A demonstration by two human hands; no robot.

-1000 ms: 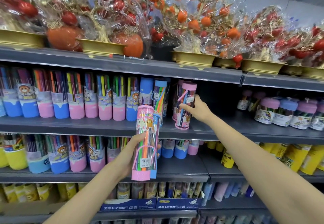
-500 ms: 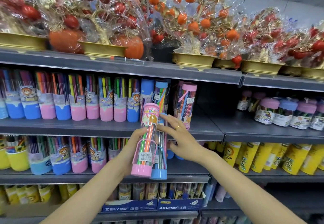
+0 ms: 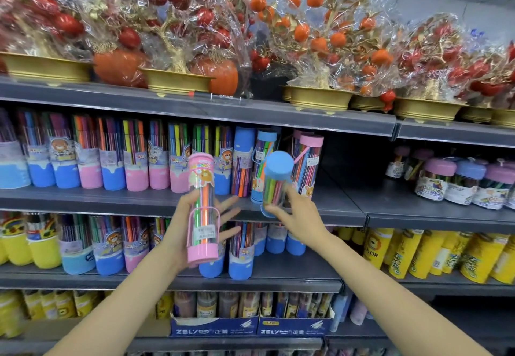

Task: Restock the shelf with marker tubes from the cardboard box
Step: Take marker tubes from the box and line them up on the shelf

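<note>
The left hand (image 3: 192, 224) holds a pink-capped marker tube (image 3: 201, 207) upright against its palm, thumb curled round the near side and fingers (image 3: 227, 206) spread straight behind it. Just right of those fingertips, the right hand (image 3: 296, 216) pinches a blue-capped marker tube (image 3: 276, 180), tilted toward the camera, at the front edge of the shelf (image 3: 328, 210).
</note>
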